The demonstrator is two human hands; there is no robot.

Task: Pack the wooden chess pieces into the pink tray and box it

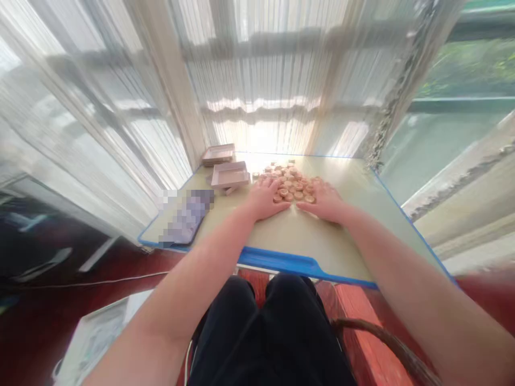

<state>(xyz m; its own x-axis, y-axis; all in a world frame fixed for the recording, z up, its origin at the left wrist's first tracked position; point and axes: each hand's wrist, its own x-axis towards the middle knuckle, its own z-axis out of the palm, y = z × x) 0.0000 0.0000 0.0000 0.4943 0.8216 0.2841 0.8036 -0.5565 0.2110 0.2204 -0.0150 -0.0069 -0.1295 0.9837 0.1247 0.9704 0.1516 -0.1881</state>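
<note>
A heap of round wooden game pieces (290,185) lies on the pale tabletop (281,230), between my two hands. My left hand (267,198) rests against the heap's left side, palm down with the fingers stretched forward and the thumb pointing inward. On the opposite side my right hand (325,201) lies in the same way, its thumb reaching toward the left one. Both hands touch the outer pieces, and some pieces may be hidden under the fingers. Left of the heap stands a shallow open box part (230,175), with a second box part (218,154) behind it.
A pixelated flat object (189,217) lies at the table's left end. Blue trim (281,261) edges the table. A sheer curtain (261,69) hangs close behind it. Below are my knees, a curved chair arm (386,343) and a white box (100,327) on the lower left.
</note>
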